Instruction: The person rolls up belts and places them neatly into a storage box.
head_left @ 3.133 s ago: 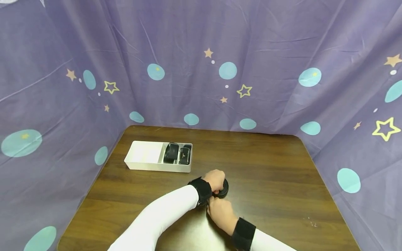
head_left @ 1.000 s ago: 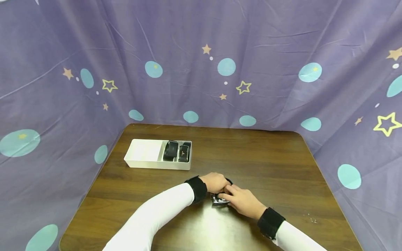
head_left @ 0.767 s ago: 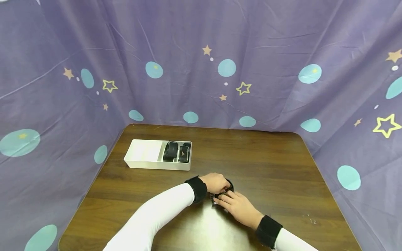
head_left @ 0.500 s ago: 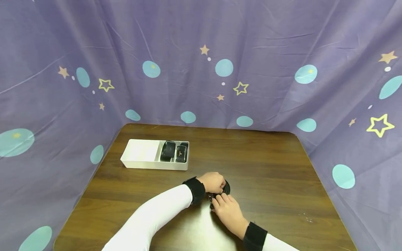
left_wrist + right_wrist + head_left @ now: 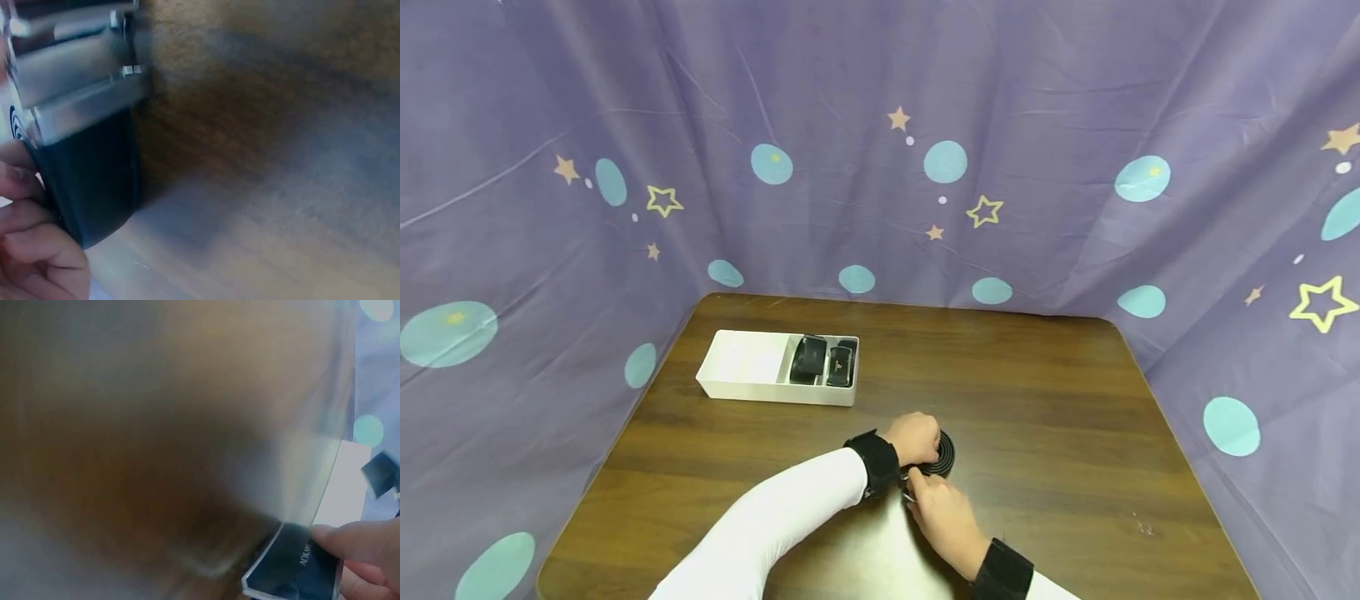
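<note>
A coiled black belt (image 5: 944, 456) rests on the wooden table, its layers showing beside my left hand (image 5: 916, 439). That hand grips the coil, fingers curled along its left side. Up close in the left wrist view, curled fingers hold the dark strap (image 5: 94, 178) just below a shiny silver buckle (image 5: 75, 81). My right hand (image 5: 947, 517) is on the near side of the coil and pinches the buckle. Its thumb presses on the buckle's dark plate (image 5: 294, 562), which has pale lettering and a silver edge. From the head, the hands mostly hide the buckle.
A white divided box (image 5: 775, 393) stands at the back left. Its right compartments hold rolled black belts, among them a wider roll (image 5: 808, 360) and a narrower one with a small emblem (image 5: 840, 367). Purple patterned curtain (image 5: 880, 167) surrounds the wooden table (image 5: 1037, 400).
Over the last second my right hand has moved left and nearer to me, from fingers laid across the buckle to a pinch on it. My left hand has stayed on the coil.
</note>
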`<state>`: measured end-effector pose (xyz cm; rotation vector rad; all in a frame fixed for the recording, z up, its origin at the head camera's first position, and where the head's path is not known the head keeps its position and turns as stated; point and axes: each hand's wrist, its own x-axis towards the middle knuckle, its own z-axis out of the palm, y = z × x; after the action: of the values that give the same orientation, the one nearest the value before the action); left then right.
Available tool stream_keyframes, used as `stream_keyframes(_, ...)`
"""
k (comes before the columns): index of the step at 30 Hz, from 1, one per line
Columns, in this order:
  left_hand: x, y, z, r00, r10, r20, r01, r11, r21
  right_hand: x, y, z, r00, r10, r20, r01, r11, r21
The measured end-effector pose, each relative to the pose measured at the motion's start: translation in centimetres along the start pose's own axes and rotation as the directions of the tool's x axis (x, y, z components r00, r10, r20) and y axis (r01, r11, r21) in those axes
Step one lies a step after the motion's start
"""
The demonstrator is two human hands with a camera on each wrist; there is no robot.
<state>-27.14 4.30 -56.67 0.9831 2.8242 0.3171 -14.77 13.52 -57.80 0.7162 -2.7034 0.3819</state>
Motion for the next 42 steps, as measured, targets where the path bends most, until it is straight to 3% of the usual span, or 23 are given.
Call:
stream_keyframes(8,0.2,0.0,0.3,0.997,0.030,-0.076,-0.029,1.000,0.008,-2.3,0.4,-1.1,1.000,0.002,-0.005,-0.002,0.995,0.099)
stream_keyframes(15,-0.1,-0.3,0.0,0.999,-0.020,-0.044,0.020,1.000,-0.004,-5.5,1.1,-2.5,1.000,0.007,0.026,-0.010,0.992,0.125)
stream_keyframes(20,-0.3,-0.1,0.1,0.998,-0.030,-0.060,0.030,1.000,-0.001,-6.8,1.9,-3.0,0.999,0.012,0.046,-0.018,0.990,0.137)
stream_keyframes(24,-0.4,0.1,0.4,0.996,0.000,-0.093,0.003,1.000,0.031,-7.1,3.9,-3.1,1.000,0.003,-0.024,-0.001,0.996,0.094)
stream_keyframes(27,-0.5,0.0,0.3,0.995,0.035,-0.096,-0.029,0.998,0.064,-6.2,6.4,-3.1,0.997,-0.001,-0.072,0.005,0.998,0.055)
stream_keyframes(30,-0.4,-0.3,0.4,0.988,0.150,-0.045,-0.145,0.985,0.096,-4.2,9.2,-3.0,0.997,-0.022,-0.074,0.028,0.997,0.076)
stream_keyframes(32,-0.3,-0.6,0.2,0.967,0.254,0.006,-0.253,0.959,0.127,-2.3,10.8,-2.9,0.997,-0.073,-0.034,0.077,0.990,0.122)
stream_keyframes(35,0.0,-0.9,-0.3,0.918,0.380,0.116,-0.395,0.903,0.169,0.4,12.8,-2.9,0.981,-0.193,0.035,0.182,0.962,0.205)
stream_keyframes(39,0.4,-0.8,-1.2,0.838,0.486,0.246,-0.537,0.815,0.217,2.3,13.7,-2.8,0.930,-0.351,0.111,0.310,0.910,0.276)
stream_keyframes(42,0.5,-0.6,-1.9,0.782,0.539,0.312,-0.615,0.749,0.246,2.3,13.5,-2.6,0.906,-0.406,0.121,0.357,0.885,0.298)
